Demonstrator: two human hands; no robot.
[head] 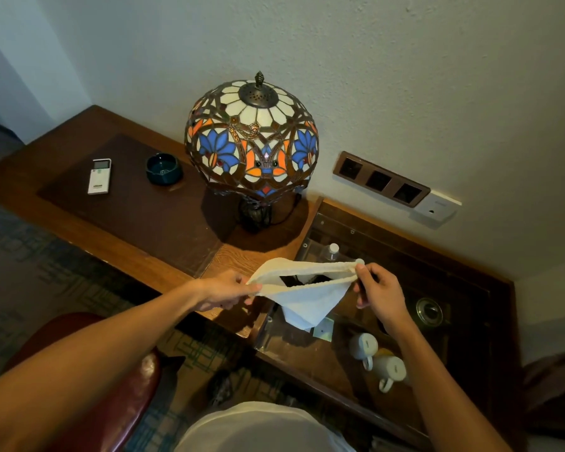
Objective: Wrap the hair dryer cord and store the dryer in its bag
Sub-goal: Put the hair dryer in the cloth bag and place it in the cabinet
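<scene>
I hold a white cloth drawstring bag (307, 305) in the air over the desk's front edge, its mouth stretched into a narrow slit. My left hand (224, 293) pinches the left end of the rim. My right hand (377, 293) pinches the right end. Something dark (310, 279) shows through the slit; I cannot tell whether it is the hair dryer inside the bag. No cord is in sight.
A stained-glass lamp (252, 141) stands on the wooden desk (252, 252), with a white remote (99, 176) and a dark ashtray (163, 169) on a brown mat to its left. A recessed glass-topped tray holds a bottle (331, 251) and two white mugs (377, 358). Wall sockets (380, 178) lie at right, a red chair (88, 383) at lower left.
</scene>
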